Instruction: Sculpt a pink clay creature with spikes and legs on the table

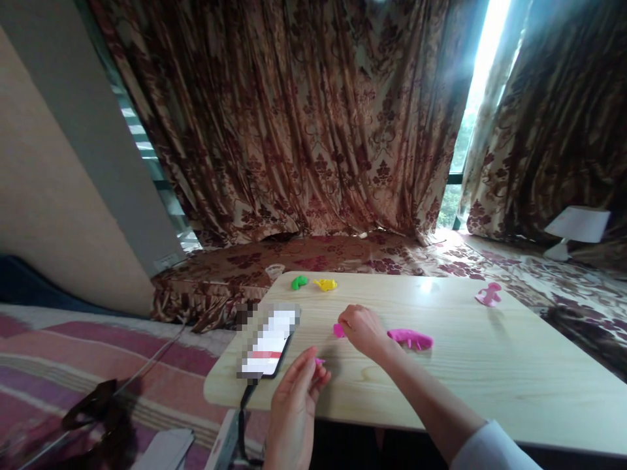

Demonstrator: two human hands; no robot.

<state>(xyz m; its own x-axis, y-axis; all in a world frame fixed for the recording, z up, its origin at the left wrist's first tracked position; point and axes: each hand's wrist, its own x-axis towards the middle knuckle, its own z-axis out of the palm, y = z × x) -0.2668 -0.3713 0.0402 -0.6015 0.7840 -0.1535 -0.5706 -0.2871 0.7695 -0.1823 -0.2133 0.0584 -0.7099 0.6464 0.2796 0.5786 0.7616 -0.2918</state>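
My right hand [361, 328] rests on the light wooden table [465, 372], its fingers curled round a small pink piece [338, 330] at its left side. Nearer to me, my left hand [295, 403] is raised above the table's front edge and pinches a tiny pink bit [319, 360] between thumb and fingertips. A long pink moulded shape [410, 338] lies just right of my right hand. At the far edge sit a green figure [298, 282] and a yellow figure [326, 284]. Another pink figure [488, 295] stands at the far right.
A phone [268, 343] with a cable plugged in lies on the table's left end. A striped bedcover [98, 352] spreads to the left, patterned curtains [294, 117] hang behind, and a white lamp [575, 230] sits on the padded ledge at right.
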